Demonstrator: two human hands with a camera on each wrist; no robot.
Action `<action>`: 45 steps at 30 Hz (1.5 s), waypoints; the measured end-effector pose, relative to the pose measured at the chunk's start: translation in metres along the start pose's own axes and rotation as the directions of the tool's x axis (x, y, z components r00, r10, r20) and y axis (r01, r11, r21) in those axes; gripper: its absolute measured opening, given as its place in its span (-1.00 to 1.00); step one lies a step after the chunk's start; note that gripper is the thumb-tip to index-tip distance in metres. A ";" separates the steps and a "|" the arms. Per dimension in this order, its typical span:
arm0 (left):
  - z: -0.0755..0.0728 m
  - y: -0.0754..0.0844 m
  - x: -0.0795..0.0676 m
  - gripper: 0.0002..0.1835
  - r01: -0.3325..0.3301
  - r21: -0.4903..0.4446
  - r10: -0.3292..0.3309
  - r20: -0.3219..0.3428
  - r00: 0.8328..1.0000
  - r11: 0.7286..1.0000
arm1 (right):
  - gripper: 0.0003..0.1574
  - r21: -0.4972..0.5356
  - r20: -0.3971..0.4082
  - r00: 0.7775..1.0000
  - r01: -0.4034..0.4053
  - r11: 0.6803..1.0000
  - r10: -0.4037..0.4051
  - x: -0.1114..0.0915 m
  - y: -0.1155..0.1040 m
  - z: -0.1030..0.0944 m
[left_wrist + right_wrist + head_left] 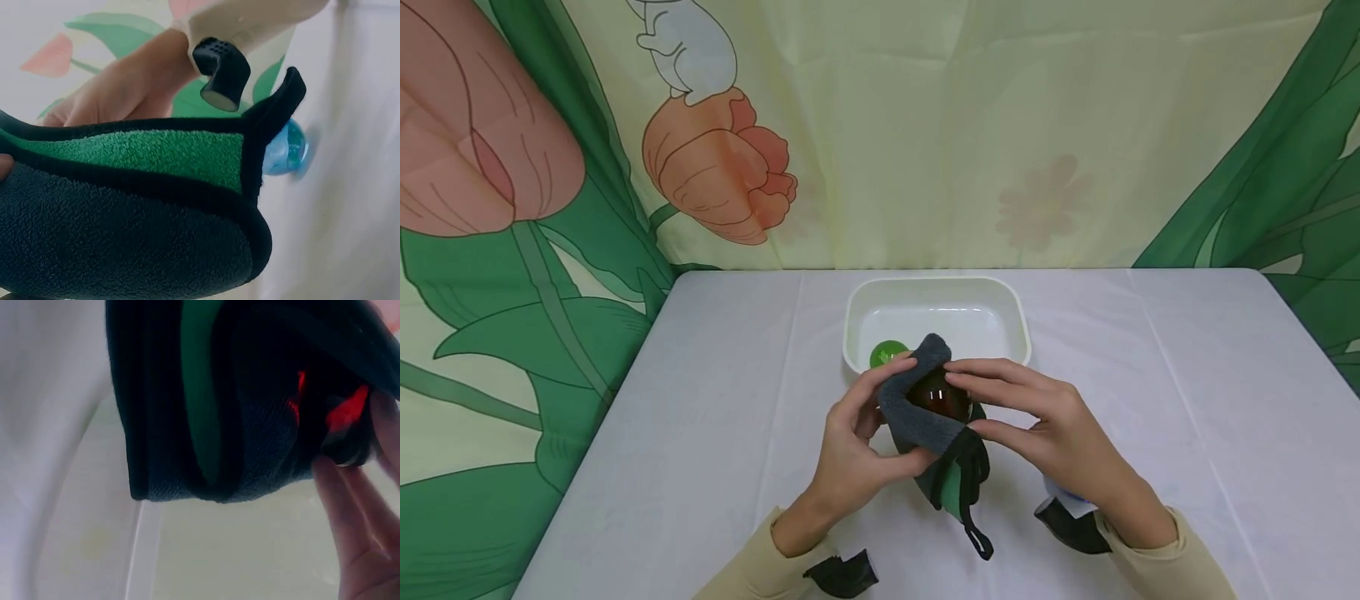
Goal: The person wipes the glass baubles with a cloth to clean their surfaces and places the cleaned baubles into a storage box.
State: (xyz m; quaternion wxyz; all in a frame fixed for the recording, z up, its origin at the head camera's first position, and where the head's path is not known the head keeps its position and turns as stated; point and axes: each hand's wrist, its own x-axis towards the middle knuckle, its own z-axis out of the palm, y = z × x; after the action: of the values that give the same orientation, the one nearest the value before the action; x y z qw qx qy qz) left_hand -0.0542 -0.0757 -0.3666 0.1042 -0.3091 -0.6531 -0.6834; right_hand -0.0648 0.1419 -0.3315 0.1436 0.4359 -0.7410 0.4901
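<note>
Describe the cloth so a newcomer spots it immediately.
On the table, find the white tray. At its near side, between the left hand and right hand, is the cloth. Unlike the glossy brown object it partly wraps, it's fuzzy, blue-grey and green, edged black.

The left hand [859,450] held a gray cloth [917,427] around a shiny brown ball [937,397], which the right hand [1051,417] gripped; a green ball [886,352] sat in the white tray [977,328].
</note>
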 end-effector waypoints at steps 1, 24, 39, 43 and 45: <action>0.000 0.000 0.000 -0.23 0.000 0.000 0.000 -0.001 1.000 1.000 | -0.44 0.031 0.000 0.999 -0.043 0.999 0.043 -0.001 0.001 0.000; -0.001 0.005 0.002 -0.22 -0.040 -0.020 0.040 -0.032 0.999 0.999 | -0.54 -0.042 -0.016 0.992 0.121 0.992 -0.122 0.003 -0.001 0.001; -0.001 0.004 0.003 -0.22 -0.005 -0.024 0.004 -0.053 0.999 1.000 | -0.36 -0.064 -0.025 0.995 -0.093 0.994 0.092 -0.001 -0.002 0.002; -0.001 0.004 0.002 -0.23 0.001 -0.036 -0.003 -0.061 0.998 0.999 | -0.51 -0.070 -0.003 0.997 0.074 0.995 -0.074 0.005 -0.006 0.000; -0.001 0.001 0.001 -0.24 -0.001 -0.037 -0.002 -0.064 0.998 0.999 | -0.54 -0.053 0.000 0.993 0.115 0.992 -0.115 0.007 -0.007 0.000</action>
State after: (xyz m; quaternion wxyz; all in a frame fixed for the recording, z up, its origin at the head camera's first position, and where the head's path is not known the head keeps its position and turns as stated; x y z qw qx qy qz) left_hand -0.0546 -0.0770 -0.3654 0.1191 -0.2888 -0.6369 -0.7048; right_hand -0.0631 0.1370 -0.3227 0.1844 0.4731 -0.7272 0.4619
